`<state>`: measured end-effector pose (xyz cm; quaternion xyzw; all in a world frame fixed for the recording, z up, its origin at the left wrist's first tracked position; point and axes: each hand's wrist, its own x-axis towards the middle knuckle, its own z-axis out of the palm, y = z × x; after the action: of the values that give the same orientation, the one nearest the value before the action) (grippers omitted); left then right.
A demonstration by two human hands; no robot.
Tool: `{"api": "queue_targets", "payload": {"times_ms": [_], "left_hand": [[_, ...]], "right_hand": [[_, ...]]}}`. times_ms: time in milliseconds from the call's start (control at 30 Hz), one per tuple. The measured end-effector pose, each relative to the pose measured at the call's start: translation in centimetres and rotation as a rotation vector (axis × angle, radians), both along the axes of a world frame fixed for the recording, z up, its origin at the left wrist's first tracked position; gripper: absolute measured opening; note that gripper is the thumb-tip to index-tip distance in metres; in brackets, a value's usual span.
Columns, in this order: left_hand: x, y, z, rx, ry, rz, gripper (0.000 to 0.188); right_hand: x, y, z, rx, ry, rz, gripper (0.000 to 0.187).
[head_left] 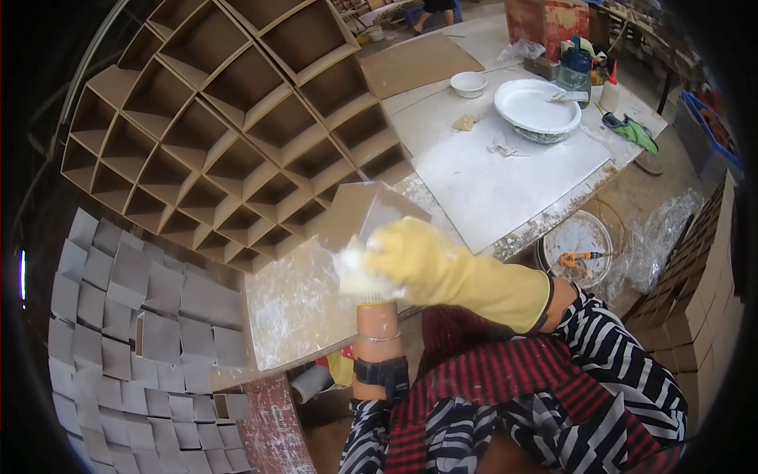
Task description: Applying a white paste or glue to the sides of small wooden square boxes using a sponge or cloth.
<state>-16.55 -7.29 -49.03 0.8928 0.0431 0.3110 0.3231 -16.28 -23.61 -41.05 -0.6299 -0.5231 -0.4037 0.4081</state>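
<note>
My right hand, in a long yellow rubber glove, is curled in front of me and blurred by motion. A white patch shows at its fingers; I cannot make out whether it is a held thing or part of the other glove. Just beneath it is my left hand, in a white knit glove, its fingers mostly hidden. Right beyond both hands a brown cardboard box stands tilted at the table's edge, with one paler, greyish face. Whether the left hand grips this box is hidden.
Open cardboard boxes are stacked in a tall grid at the far left. Grey boxes pile up at left. The work table bears a basin of white paste, a small bowl and a jug. A bucket stands right.
</note>
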Motion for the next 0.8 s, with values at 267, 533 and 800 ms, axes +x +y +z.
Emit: {"api": "queue_targets", "payload": {"times_ms": [267,533,800], "left_hand": [[0.8,0.1,-1.0,-1.914,-0.280,-0.727,0.047],[0.4,1.9,-2.9,-1.385,-0.275,-0.941,0.044],[1.0,2.6,-3.3,-1.261,-0.201,-0.818,0.053]], "right_hand": [[5.0,-1.9,-1.2,0.200,0.332,-0.189,0.049],[5.0,-4.7,0.8,0.220,0.489,-0.099,0.052],[1.7,-1.4,2.7,-0.266,0.159,-0.094,0.039]]}}
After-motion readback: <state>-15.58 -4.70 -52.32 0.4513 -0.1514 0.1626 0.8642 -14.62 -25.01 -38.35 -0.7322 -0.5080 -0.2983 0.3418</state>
